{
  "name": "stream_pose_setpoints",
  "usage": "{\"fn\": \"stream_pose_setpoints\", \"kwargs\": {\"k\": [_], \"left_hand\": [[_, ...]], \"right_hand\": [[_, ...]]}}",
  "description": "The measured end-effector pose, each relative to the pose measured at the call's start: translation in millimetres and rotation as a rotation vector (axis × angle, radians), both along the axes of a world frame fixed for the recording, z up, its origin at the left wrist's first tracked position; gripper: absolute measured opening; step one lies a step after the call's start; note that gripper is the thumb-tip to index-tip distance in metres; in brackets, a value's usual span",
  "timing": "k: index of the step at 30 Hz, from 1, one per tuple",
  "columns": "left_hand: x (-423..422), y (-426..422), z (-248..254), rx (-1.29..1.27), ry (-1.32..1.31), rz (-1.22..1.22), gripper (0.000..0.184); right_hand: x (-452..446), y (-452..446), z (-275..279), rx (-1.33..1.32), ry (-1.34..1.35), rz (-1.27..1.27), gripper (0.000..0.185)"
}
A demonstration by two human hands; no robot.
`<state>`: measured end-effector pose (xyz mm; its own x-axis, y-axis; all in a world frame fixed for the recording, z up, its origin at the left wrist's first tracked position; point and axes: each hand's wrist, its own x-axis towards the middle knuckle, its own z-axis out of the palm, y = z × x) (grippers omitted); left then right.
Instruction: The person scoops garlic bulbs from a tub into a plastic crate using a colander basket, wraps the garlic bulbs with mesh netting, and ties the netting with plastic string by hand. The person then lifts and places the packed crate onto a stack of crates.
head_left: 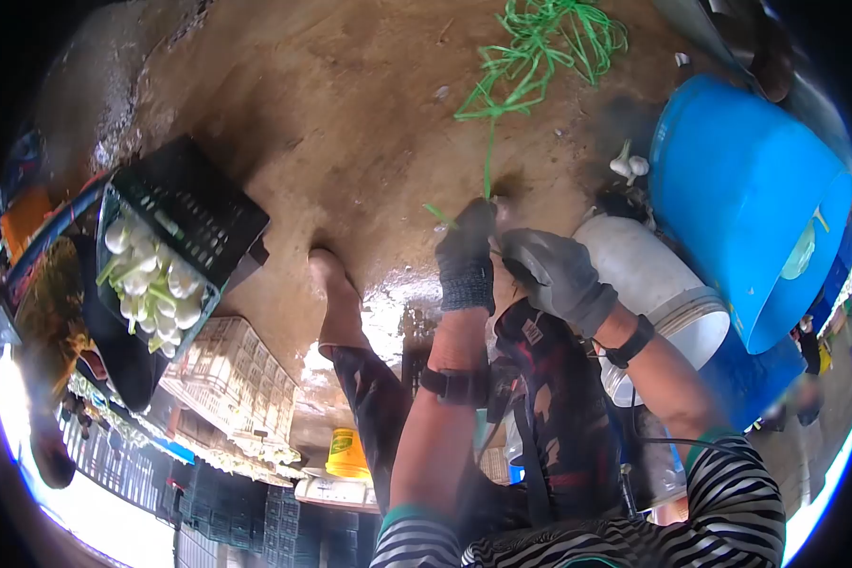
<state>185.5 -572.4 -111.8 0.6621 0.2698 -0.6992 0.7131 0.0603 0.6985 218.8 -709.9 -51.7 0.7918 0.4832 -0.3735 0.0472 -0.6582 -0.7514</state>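
Note:
Green twine (488,161) runs down from a loose tangle on the floor to my left hand (467,256), which wears a dark knitted glove and is closed on it. A short end of the twine sticks out on the hand's left side. Close beside it, my right hand (551,275) in a grey glove has its fingers curled in. What sits between those fingers, if anything, is hidden. Both hands are above the floor in front of my knees. The tangled pile of twine (540,57) lies at the top of the view.
On the left stands a black crate (204,204) holding white garlic bulbs (151,284) with green stems. A pale crate (232,379) and yellow bucket (347,454) are lower down. At right lie a white bucket (644,265) and large blue barrel (738,189), near loose garlic (627,165).

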Motion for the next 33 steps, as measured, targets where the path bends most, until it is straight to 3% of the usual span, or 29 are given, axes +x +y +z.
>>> {"fn": "stream_pose_setpoints", "kwargs": {"k": [3, 5, 6, 8, 11, 13, 15, 18, 19, 21, 22, 23, 24, 26, 27, 30, 32, 33], "left_hand": [[-24, 19, 23, -0.118, -0.251, 0.248, 0.032], [-15, 33, 69, -0.452, -0.268, 0.505, 0.032], [-11, 44, 90, -0.220, -0.155, 0.292, 0.034], [-17, 58, 94, -0.492, -0.005, 0.550, 0.029], [-26, 80, 86, -0.243, -0.060, 0.463, 0.027], [-28, 92, 97, -0.185, -0.098, 0.404, 0.028], [-23, 106, 129, -0.379, -0.094, 0.553, 0.028], [-20, 120, 173, -0.620, -0.086, 0.739, 0.026], [-26, 125, 183, -0.688, -0.081, 0.776, 0.025], [-41, 139, 202, -0.505, -0.205, 0.670, 0.023], [-45, 146, 212, -0.443, -0.273, 0.648, 0.020], [-52, 149, 218, 0.000, -0.246, 0.495, 0.025], [-58, 157, 230, -0.319, -0.268, 0.709, 0.023], [-69, 170, 234, -0.503, -0.455, 0.554, 0.021], [-70, 175, 235, -0.532, -0.499, 0.511, 0.021], [-64, 184, 239, -0.425, -0.556, 0.449, 0.023], [-58, 191, 241, -0.376, -0.590, 0.420, 0.026], [-56, 194, 243, -0.348, -0.607, 0.396, 0.027]], "right_hand": [[-7, 15, 7, 0.039, 0.024, 0.048, 0.040], [-11, 25, 0, 0.120, -0.008, 0.104, 0.038], [-9, 31, -8, 0.174, -0.041, 0.149, 0.036], [-4, 52, -14, 0.241, -0.016, 0.216, 0.034], [-8, 78, -31, 0.100, -0.145, 0.381, 0.032], [-2, 88, -29, 0.098, -0.185, 0.315, 0.023], [10, 89, -48, 0.112, -0.151, 0.272, 0.020], [24, 75, -95, -0.274, -0.107, 0.507, 0.017], [29, 62, -115, -0.329, -0.172, 0.482, 0.013], [55, 32, -141, -0.482, -0.134, 0.433, 0.012], [66, 10, -143, -0.483, -0.252, 0.350, 0.009], [80, -15, -149, -0.554, -0.283, 0.378, 0.011], [105, 11, -92, -0.924, -0.245, 0.506, 0.012], [129, -59, -128, -0.898, -0.298, 0.250, 0.021], [141, -92, -145, -0.869, -0.328, 0.122, 0.028], [160, -131, -143, -0.931, -0.454, 0.064, 0.053], [155, -79, -91, -0.934, -0.069, 0.003, 0.044], [144, -62, -78, -0.852, 0.001, 0.013, 0.038]]}}
